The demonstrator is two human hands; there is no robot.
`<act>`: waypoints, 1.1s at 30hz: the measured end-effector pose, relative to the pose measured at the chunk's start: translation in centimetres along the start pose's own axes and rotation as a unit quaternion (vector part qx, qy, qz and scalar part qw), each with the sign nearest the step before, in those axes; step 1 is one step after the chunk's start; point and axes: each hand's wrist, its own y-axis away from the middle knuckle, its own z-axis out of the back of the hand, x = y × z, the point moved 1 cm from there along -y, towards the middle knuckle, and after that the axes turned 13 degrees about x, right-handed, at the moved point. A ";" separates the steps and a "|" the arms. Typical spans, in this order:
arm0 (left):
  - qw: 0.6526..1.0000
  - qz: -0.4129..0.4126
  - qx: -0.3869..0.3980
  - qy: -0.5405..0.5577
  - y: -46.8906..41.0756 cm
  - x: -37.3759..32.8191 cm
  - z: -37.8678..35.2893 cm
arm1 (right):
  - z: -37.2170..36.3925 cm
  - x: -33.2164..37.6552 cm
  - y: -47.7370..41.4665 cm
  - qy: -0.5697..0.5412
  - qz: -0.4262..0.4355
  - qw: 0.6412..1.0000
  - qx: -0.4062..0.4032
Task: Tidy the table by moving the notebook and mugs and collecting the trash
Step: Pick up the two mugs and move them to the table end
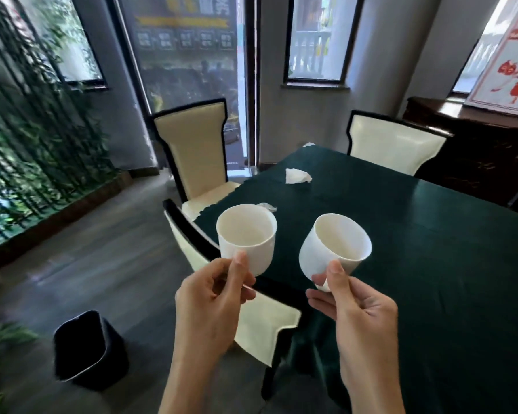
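Note:
My left hand (213,297) grips a white mug (247,237) by its lower side and holds it upright in the air over a chair. In my right hand (359,306) is a second white mug (335,249), tilted to the left, above the table's near corner. Both mugs look empty. A crumpled white tissue (297,176) lies on the dark green tablecloth (431,249) at the far side. A small clear wrapper (266,206) peeks out behind the left mug's rim. No notebook shows.
A black waste bin (87,348) stands on the floor at lower left. Three cream chairs with black trim surround the table: near left (263,321), far left (195,153), far right (392,144). A dark wooden sideboard (476,150) is at the right.

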 end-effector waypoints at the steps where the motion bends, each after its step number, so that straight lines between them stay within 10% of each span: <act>1: 1.000 0.003 -0.002 0.005 -0.2 0.4 1.5 | -1.6 -0.1 0.2 0.000 0.000 1.000 0.003; 33: 0.996 0.020 -0.064 -0.057 -27.7 4.3 17.5 | -25.4 -1.5 -24.7 -0.053 0.010 0.996 0.075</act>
